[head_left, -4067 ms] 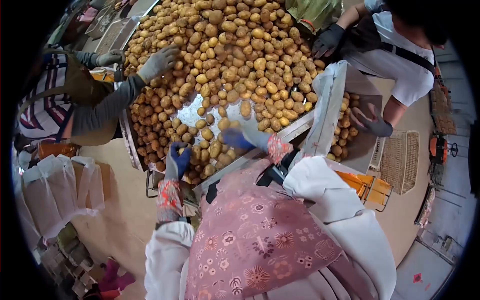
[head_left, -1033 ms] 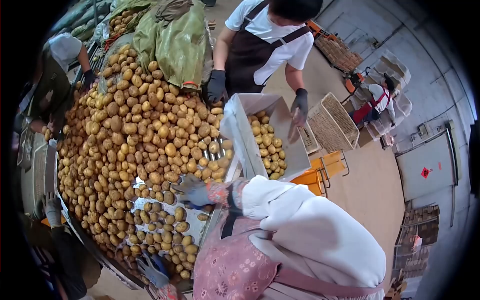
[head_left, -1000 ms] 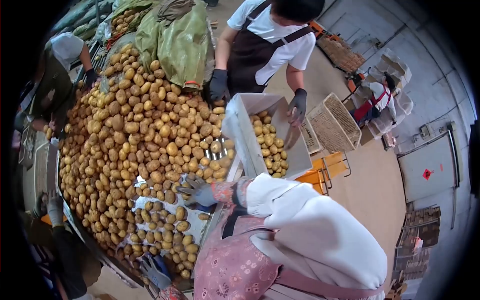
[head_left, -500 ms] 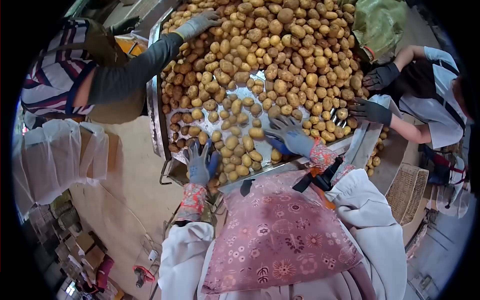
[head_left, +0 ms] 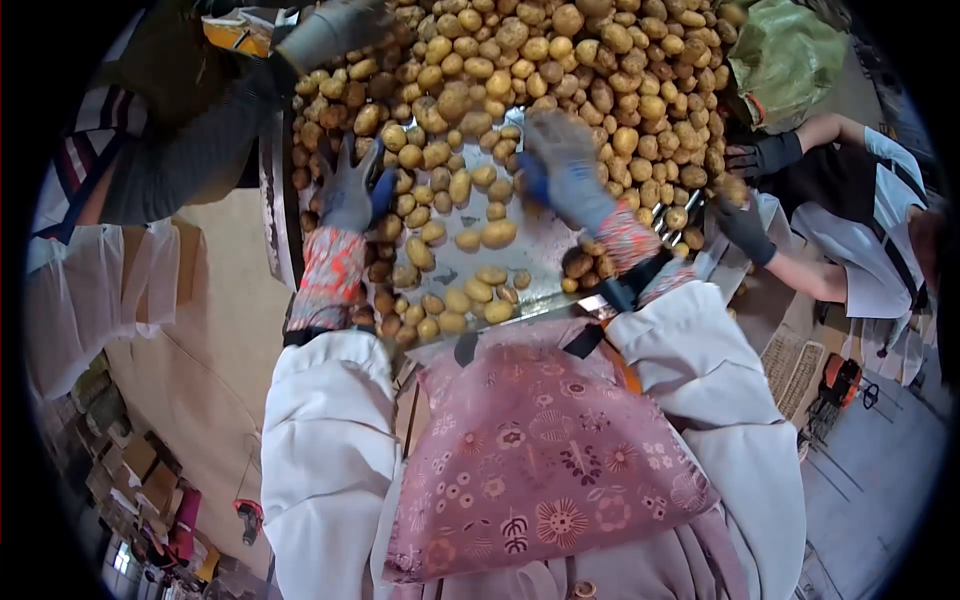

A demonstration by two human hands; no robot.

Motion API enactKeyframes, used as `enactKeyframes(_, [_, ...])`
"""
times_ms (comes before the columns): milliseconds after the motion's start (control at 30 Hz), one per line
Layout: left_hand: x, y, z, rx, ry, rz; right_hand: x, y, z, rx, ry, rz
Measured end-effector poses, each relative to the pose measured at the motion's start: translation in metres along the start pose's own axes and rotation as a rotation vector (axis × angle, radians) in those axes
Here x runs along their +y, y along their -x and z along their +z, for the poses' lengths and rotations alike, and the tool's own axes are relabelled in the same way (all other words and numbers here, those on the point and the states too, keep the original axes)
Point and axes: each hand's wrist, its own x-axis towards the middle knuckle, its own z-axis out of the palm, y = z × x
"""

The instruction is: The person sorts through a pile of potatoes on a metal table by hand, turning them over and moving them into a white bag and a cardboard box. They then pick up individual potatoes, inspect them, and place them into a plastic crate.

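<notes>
Potatoes are heaped at the far side of a metal table, and several lie loose nearer to me. My left hand, in a grey-blue glove, rests spread over potatoes at the table's left part, its fingers pointing away from me. Over the middle, at the heap's near edge, my right hand is blurred by motion. Its thumb side points left, and the fingertips are too smeared to show whether they hold anything.
At the left a co-worker's blurred gloved hand reaches over the heap. Another co-worker's gloved hand holds a potato at the right, near metal bars. A green sack stands at the back right. Wicker baskets are at lower right.
Both my hands have moved farther over the table, away from my body. Loose potatoes near the middle have shifted, baring more metal. The right co-worker's lower hand now has a potato.
</notes>
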Motion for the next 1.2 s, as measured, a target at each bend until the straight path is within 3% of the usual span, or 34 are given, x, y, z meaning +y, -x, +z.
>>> enactKeyframes(33, [-0.003,0.027,-0.005,0.044,-0.032,0.036,0.027,0.022,-0.002,0.003,0.108,-0.005])
enactKeyframes(67, [-0.021,0.052,0.014,-0.034,-0.043,-0.022,0.042,0.051,-0.007,-0.131,0.229,-0.028])
enactKeyframes(100, [-0.025,0.078,0.015,0.018,0.217,-0.014,0.051,0.076,-0.009,-0.280,0.176,-0.039])
enactKeyframes(133, [-0.027,0.099,0.013,-0.094,0.136,-0.036,0.065,0.109,0.002,-0.269,0.078,-0.130])
enactKeyframes(167, [-0.038,0.122,0.034,-0.016,0.233,0.040,0.054,0.131,0.008,-0.386,0.177,-0.158])
enactKeyframes(200, [-0.030,0.144,0.035,0.001,0.123,0.027,0.044,0.149,0.006,-0.503,0.279,-0.187])
enactKeyframes(267, [-0.009,0.166,0.016,-0.112,0.199,-0.011,0.010,0.156,0.009,-0.753,-0.104,0.022])
enactKeyframes(300, [-0.008,0.173,0.025,-0.040,0.331,-0.042,-0.001,0.158,0.016,-0.715,-0.671,0.149])
enactKeyframes(333, [-0.002,0.177,0.023,-0.043,0.327,-0.056,-0.038,0.138,0.005,-0.530,-0.582,0.008])
enactKeyframes(400, [0.026,0.174,0.009,0.079,0.214,0.033,-0.086,0.091,-0.001,-0.844,-0.562,0.096])
enactKeyframes(433, [0.051,0.170,-0.011,0.061,0.165,0.089,-0.092,0.099,0.039,-0.468,-0.851,-0.035])
enactKeyframes(467, [0.050,0.178,0.008,-0.035,0.054,0.158,-0.112,0.099,0.084,-0.281,-0.626,-0.165])
enactKeyframes(533, [0.045,0.197,0.022,-0.036,0.129,0.215,-0.118,0.069,0.058,-0.343,-0.353,-0.374])
enactKeyframes(600, [0.036,0.212,0.011,0.007,0.132,0.097,-0.076,0.059,0.094,-0.578,-0.481,-0.401])
enactKeyframes(633, [0.022,0.224,0.020,0.025,0.132,0.025,-0.081,0.023,0.044,-0.943,-0.489,-0.010])
enactKeyframes(700, [0.002,0.241,0.023,0.028,0.180,-0.060,-0.064,-0.018,0.034,-0.719,-0.166,-0.075])
enactKeyframes(767, [-0.009,0.248,0.022,0.115,0.229,-0.146,-0.050,-0.063,0.053,-0.333,-0.343,-0.072])
enactKeyframes(833, [-0.014,0.240,0.020,0.196,0.287,-0.205,-0.060,-0.112,0.053,-0.106,-0.144,-0.149])
enactKeyframes(867, [-0.014,0.234,0.019,0.285,0.356,-0.259,-0.054,-0.127,0.083,-0.115,-0.013,-0.135])
enactKeyframes(900, [-0.014,0.223,0.013,0.349,0.389,-0.243,-0.056,-0.143,0.096,-0.339,0.107,-0.173])
enactKeyframes(933, [-0.017,0.216,0.014,0.343,0.394,-0.247,-0.071,-0.153,0.088,-0.564,0.230,-0.209])
enactKeyframes(1000, [-0.026,0.207,0.018,0.387,0.434,-0.311,-0.107,-0.149,0.055,-0.757,0.304,-0.128])
enactKeyframes(1033, [-0.026,0.203,0.012,0.352,0.425,-0.325,-0.100,-0.132,0.068,-0.619,0.251,-0.164])
enactKeyframes(1067, [-0.022,0.202,0.007,0.340,0.435,-0.325,-0.087,-0.109,0.098,-0.632,0.254,-0.156])
enactKeyframes(1133, [-0.015,0.198,-0.002,0.350,0.722,-0.374,-0.052,-0.070,0.158,-0.515,0.280,-0.359])
enactKeyframes(1200, [-0.006,0.201,-0.001,0.323,0.712,-0.358,-0.050,-0.014,0.137,-0.572,0.312,-0.331])
